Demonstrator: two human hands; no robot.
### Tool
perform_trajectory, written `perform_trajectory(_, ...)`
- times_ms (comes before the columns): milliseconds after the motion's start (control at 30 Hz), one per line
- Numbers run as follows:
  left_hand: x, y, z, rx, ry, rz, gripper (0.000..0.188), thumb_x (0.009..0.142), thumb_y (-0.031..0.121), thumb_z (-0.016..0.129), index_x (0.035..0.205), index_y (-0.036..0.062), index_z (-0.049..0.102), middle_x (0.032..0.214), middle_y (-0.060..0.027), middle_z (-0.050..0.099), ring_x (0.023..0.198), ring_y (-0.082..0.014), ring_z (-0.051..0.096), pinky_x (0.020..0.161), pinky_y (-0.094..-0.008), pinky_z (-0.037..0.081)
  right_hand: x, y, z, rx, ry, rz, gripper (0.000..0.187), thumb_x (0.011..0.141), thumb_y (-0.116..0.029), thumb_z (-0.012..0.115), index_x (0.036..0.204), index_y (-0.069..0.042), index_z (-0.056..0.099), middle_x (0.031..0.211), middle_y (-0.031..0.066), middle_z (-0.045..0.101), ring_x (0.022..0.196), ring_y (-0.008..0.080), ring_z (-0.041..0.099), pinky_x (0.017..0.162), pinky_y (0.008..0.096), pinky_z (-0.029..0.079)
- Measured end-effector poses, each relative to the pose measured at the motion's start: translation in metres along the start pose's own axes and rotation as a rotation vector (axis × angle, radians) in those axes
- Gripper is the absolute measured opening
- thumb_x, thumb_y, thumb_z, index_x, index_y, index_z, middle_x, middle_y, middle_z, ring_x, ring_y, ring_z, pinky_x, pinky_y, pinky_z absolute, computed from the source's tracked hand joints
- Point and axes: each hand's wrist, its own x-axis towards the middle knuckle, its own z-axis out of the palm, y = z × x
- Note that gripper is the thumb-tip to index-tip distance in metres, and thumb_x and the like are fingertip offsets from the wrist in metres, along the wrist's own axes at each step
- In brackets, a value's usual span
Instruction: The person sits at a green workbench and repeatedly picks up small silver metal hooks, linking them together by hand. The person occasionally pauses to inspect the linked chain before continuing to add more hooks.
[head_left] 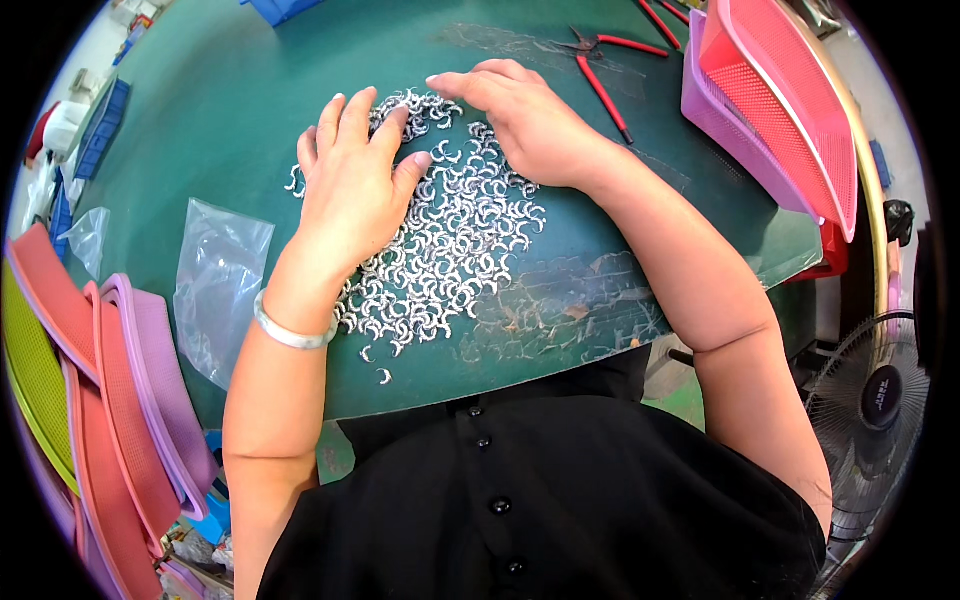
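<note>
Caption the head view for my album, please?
Left hand and right hand at a spread of silvery crescent pieces on a green table.

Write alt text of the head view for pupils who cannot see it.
A person's left hand spreads over a pile of silvery crescent-shaped pieces on a green table, with the right hand at its far edge. A clear bag lies left; red-handled pliers and pink and purple baskets are at right.

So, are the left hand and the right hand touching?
Apart: the head view shows a gap between the left hand and the right hand, with silver crescent-shaped pieces in it.
</note>
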Motion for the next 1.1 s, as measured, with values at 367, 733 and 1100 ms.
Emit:
perform_trajectory(367,0.001,-0.008,0.002,0.009,0.022,0.074,0.04,0.09,0.03,0.056,0.127,0.0145,0.057,0.142,-0.0205,0.037,0.135,-0.0404,0.028,0.108,-0.0552,0.018,-0.003,0.005,0.004,-0.067,-0.019,0.068,0.054,0.077,0.013,0.044,0.126,-0.008,0.054,0.109,0.01,0.063,0.106,0.0322,0.054,0.094,0.0414,0.042)
perform_trajectory(733,0.003,0.002,0.002,-0.069,-0.068,0.11,0.034,0.093,0.031,0.051,0.124,0.0198,0.06,0.143,-0.0189,0.037,0.135,-0.0418,0.025,0.11,-0.0535,0.015,-0.001,0.007,-0.005,0.029,0.012,0.085,0.053,0.076,0.013,0.043,0.124,-0.007,0.055,0.103,0.0096,0.066,0.104,0.03,0.055,0.089,0.0395,0.045)
perform_trajectory(1100,0.005,0.001,0.007,-0.126,-0.015,0.115,0.033,0.092,0.03,0.053,0.121,0.0163,0.061,0.142,-0.0183,0.037,0.135,-0.0416,0.026,0.11,-0.0531,0.016,-0.002,0.012,-0.001,-0.015,0.091,0.081,0.051,0.075,0.013,0.044,0.121,-0.006,0.057,0.099,0.0093,0.067,0.104,0.0296,0.055,0.09,0.0384,0.045)
